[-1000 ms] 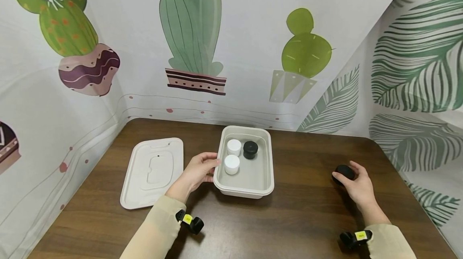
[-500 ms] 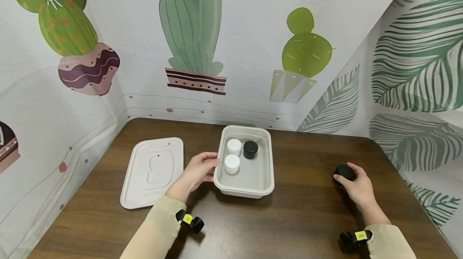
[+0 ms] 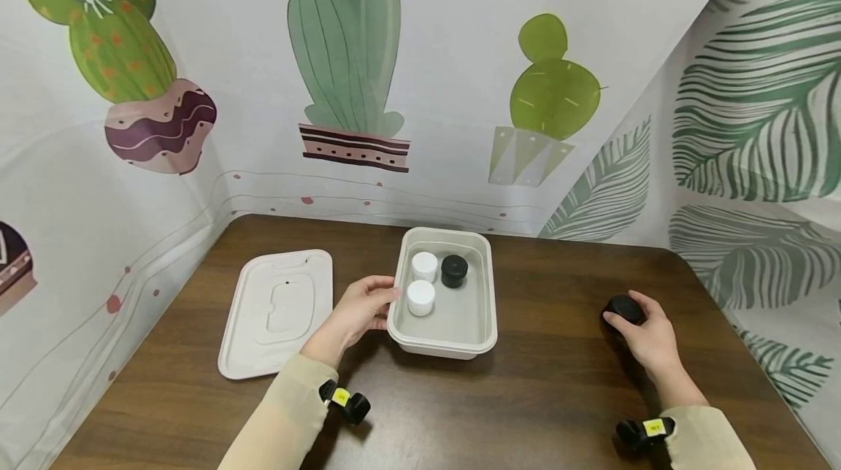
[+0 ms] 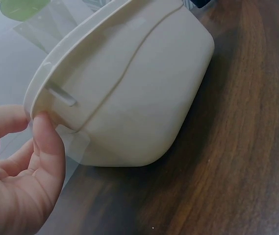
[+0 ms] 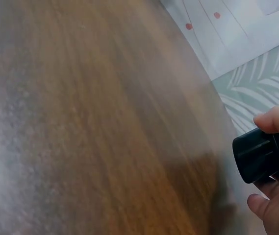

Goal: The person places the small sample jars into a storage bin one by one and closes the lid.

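Observation:
A pale plastic box (image 3: pixel 460 335) stands lidless on the table. Its left rim is pinched between the thumb and fingers of my left hand (image 3: pixel 360 309); the left wrist view shows the grip at one end of the box's outer wall (image 4: pixel 139 98). Inside sit two small white jars (image 3: pixel 421 297) and one black jar (image 3: pixel 454 271), toward the left and back. Far to the right, my right hand (image 3: pixel 652 335) grips another black jar (image 3: pixel 623 308) by its sides. The right wrist view shows this black jar (image 5: pixel 257 155) tilted; whether it touches the table I cannot tell.
The box's lid (image 3: pixel 276 313) lies flat at the left, close to my left forearm. Brown wooden table (image 3: pixel 525 404) stretches between my two hands. A white cloth printed with cacti and leaves (image 3: pixel 447 76) hangs behind the table's back edge and along its sides.
My right hand and the black jar in it have shifted and turned only slightly. The left hand and the box stay in place.

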Tool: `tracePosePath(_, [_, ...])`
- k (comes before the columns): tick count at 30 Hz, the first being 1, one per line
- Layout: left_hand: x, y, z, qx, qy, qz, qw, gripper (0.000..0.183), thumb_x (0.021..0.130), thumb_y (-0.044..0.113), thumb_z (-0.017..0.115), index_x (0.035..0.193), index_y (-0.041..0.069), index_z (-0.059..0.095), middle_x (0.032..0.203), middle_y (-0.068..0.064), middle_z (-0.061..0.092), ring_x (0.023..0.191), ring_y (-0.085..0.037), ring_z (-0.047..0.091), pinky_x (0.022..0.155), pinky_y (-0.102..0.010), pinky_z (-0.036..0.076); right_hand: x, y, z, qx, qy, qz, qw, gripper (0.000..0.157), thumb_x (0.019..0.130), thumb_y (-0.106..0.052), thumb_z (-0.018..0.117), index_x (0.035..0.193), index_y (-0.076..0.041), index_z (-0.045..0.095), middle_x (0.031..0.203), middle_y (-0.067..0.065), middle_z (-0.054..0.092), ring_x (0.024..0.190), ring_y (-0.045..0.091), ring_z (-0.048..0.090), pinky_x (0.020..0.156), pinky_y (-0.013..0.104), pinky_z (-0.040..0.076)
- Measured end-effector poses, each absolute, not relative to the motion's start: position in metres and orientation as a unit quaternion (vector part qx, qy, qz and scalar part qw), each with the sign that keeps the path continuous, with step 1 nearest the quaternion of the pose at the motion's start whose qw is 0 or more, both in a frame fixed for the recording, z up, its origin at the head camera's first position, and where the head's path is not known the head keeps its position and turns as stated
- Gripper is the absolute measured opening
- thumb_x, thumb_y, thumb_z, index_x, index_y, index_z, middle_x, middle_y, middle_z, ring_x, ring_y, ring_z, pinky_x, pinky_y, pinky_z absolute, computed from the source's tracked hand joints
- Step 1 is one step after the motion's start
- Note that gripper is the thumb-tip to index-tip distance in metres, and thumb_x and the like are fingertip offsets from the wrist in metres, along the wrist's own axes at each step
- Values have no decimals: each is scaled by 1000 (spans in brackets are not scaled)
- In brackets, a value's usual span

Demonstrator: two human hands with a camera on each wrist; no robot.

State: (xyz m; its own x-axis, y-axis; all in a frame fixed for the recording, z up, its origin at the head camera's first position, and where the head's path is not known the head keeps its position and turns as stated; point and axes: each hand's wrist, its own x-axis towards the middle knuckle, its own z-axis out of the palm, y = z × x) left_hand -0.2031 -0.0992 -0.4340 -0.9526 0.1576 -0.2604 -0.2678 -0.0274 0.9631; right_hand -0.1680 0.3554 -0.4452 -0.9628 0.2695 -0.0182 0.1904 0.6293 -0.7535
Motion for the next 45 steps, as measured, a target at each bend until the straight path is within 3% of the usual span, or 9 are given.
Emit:
tracePosePath(10, [-203,-99,-434,-40,683,715,146,42,89,14,62,126,-1,49,106,-19,64,67,-14,60,54,-26,51,-166,349,-439,-103,-901,417,65,77,89,-28,64,146,4,22,146,35,27,113,40,45,61,3,33])
tracePosePath(14, [-203,-99,-434,-41,684,714,146,42,89,14,62,126,-1,49,109,-20,64,67,-14,61,54,-26,51,-166,346,-436,-99,-904,408,76,76,88,-28,66,145,2,26,145,33,32,99,17,50,63,4,34])
tracePosePath(18, [-203,-99,-434,-42,683,715,144,41,89,13,62,126,-1,50,109,-20,64,67,-13,60,54,-26,51,-166,340,-433,-94,-908,399,84,75,87,-29,67,144,0,29,142,31,38,83,-4,40,63,7,36])
tracePosePath(27, [-202,-99,-434,-42,681,717,142,41,89,14,62,125,-2,50,108,-21,64,67,-14,61,54,-26,51,-166,329,-428,-80,-906,406,84,73,88,-29,67,144,-2,31,140,28,42,77,-2,42,61,15,40])
tracePosePath(33, [-201,-98,-434,-45,684,714,142,42,89,15,63,126,0,50,98,-11,66,67,-13,61,55,-26,51,-165,324,-425,-69,-905,412,78,73,87,-30,67,145,-3,31,143,28,38,81,-10,40,63,11,40])
tracePosePath(40, [-201,-98,-433,-43,683,716,142,42,89,15,63,126,0,50,102,-13,66,68,-14,61,55,-26,52,-163,316,-422,-55,-897,431,81,71,88,-27,67,144,-2,31,144,29,37,86,-18,37,67,4,38])
tracePosePath(45, [-201,-99,-434,-42,681,717,140,42,89,15,63,126,0,50,100,-12,66,68,-14,61,54,-26,51,-163,312,-419,-44,-897,431,85,71,88,-26,67,143,-1,32,143,29,38,85,-17,39,67,5,38])
